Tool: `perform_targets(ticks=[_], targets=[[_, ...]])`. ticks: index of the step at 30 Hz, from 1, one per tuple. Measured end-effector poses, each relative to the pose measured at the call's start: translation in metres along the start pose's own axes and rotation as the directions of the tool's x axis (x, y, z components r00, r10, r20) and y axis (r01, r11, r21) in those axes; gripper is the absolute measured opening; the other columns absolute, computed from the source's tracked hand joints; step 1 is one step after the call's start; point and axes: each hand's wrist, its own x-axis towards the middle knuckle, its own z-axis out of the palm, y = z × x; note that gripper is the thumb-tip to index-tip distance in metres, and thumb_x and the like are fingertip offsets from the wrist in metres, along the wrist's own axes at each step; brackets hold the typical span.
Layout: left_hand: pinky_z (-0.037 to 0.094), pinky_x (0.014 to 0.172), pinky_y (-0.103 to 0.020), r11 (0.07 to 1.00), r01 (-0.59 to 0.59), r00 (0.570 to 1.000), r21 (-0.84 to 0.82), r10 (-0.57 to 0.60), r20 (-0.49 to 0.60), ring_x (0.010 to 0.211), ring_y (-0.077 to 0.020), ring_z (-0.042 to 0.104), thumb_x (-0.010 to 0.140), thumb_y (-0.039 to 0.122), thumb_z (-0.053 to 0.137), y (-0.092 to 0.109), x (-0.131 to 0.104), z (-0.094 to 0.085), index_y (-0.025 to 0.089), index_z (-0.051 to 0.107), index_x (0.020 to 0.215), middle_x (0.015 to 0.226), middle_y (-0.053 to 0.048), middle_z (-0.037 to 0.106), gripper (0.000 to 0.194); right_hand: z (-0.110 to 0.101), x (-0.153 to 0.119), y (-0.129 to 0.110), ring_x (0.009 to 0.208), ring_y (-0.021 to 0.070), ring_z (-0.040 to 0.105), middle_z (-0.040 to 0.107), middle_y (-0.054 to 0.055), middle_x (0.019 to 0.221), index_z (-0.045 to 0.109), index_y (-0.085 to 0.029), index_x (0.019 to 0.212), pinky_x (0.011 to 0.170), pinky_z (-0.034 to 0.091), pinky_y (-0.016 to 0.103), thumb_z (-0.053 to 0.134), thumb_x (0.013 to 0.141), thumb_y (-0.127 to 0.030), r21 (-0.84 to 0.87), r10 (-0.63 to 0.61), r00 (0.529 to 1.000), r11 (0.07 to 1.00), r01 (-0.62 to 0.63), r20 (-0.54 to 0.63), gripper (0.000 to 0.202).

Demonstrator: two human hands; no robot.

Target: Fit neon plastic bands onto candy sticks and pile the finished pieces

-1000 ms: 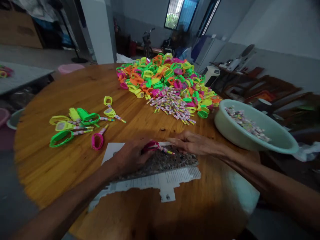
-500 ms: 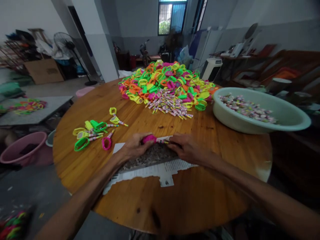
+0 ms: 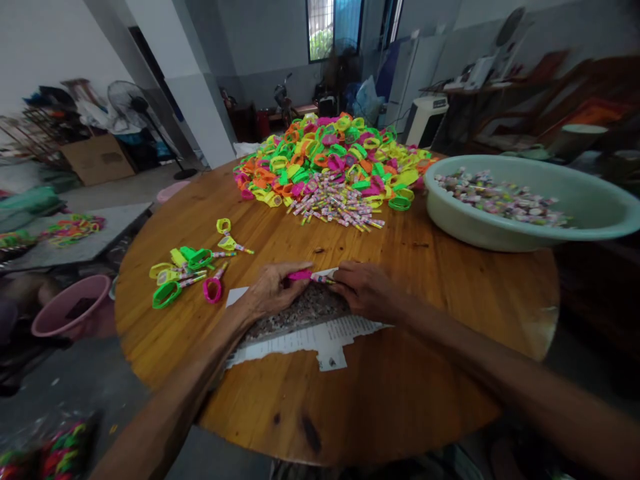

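My left hand (image 3: 273, 288) is closed on a magenta plastic toy watch (image 3: 301, 274). From the watch's right end sticks a thin printed, candy-like tube (image 3: 324, 279), and my right hand (image 3: 367, 288) pinches its far end. Both hands are over a speckled stone slab (image 3: 300, 311), which lies on torn printed paper (image 3: 295, 343). Left of the hands lie several toy watches with tubes joined on, among them a green watch (image 3: 167, 294) and a magenta one (image 3: 213, 289). My right fingertips are partly hidden.
A tall heap of bright plastic watches (image 3: 320, 150) stands at the back of the round wooden table (image 3: 425, 373). Before it lies a pile of printed tubes (image 3: 337, 203). A pale green basin (image 3: 480, 233) with small wrapped pieces is at the right. A pink tub (image 3: 73, 310) stands on the left.
The view has shifted slightly. My hands stay over the slab with the magenta watch and tube between them; my right fingers have curled in closer around the tube's end.
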Motion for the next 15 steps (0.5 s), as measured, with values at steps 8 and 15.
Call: perform_targets(ticks=[8, 15], targets=[[0.048, 0.077, -0.025, 0.991, -0.131, 0.991, -0.039, 0.130, -0.013, 0.085, -0.0155, 0.065, 0.092, 0.029, 0.057, -0.0061, 0.0055, 0.0073, 0.018, 0.074, 0.110, 0.095, -0.005, 0.073, 0.027, 0.0085, 0.0022, 0.0083, 0.071, 0.0153, 0.052, 0.062, 0.006, 0.077, 0.060, -0.015, 0.077, 0.067, 0.030, 0.030, 0.047, 0.098, -0.023, 0.089, -0.065, 0.993, 0.993, 0.074, -0.103, 0.026], [0.044, 0.066, -0.023, 0.979, -0.189, 0.980, -0.083, 0.183, -0.077, 0.069, -0.0116, 0.060, 0.093, 0.030, 0.058, 0.0026, 0.0079, 0.0052, 0.015, 0.074, 0.103, 0.083, -0.004, 0.071, 0.025, 0.0070, 0.0052, 0.0046, 0.067, 0.0150, 0.051, 0.061, 0.004, 0.072, 0.059, -0.016, 0.076, 0.065, 0.030, 0.029, 0.045, 0.098, -0.024, 0.170, -0.054, 0.982, 0.982, 0.085, -0.180, 0.027]])
